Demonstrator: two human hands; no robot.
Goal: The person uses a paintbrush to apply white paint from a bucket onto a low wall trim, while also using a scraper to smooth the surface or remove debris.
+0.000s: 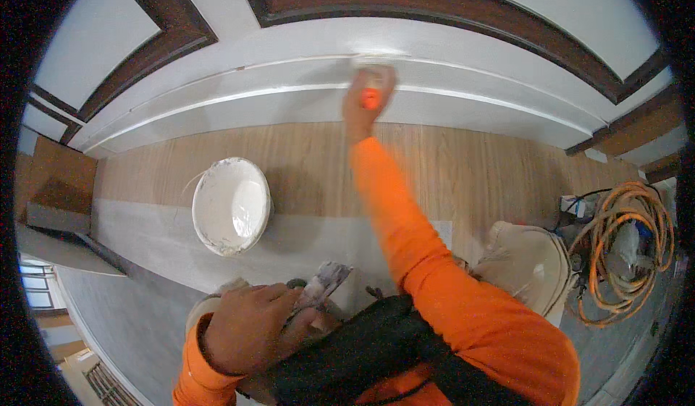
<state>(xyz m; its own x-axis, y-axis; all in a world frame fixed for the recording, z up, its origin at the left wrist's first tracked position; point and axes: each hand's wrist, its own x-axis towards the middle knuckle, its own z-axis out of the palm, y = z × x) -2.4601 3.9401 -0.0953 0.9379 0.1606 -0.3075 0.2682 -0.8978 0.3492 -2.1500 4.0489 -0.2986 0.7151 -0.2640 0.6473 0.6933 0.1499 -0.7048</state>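
Note:
My right hand [368, 91], blurred by motion, reaches out to the white baseboard moulding [289, 80]. Its fingers are closed round a putty knife with an orange handle [371, 99], whose pale blade is smeared and lies against the board's upper ledge. Wet-looking white filler [380, 52] shines just above it. Close to my body, my left hand [253, 326] grips another putty knife [323, 283], its blade streaked with white. Left of centre on the floor stands a white bucket [203, 225] with white filler inside and on its rim.
White wall panels with dark brown frames [434, 4] rise beyond the baseboard. A pale sheet [145, 228] covers part of the wooden floor [304, 152]. A coiled orange hose [615, 261] lies at the right beside a beige trouser knee [528, 261]. A brown box-like piece [61, 181] stands at the left.

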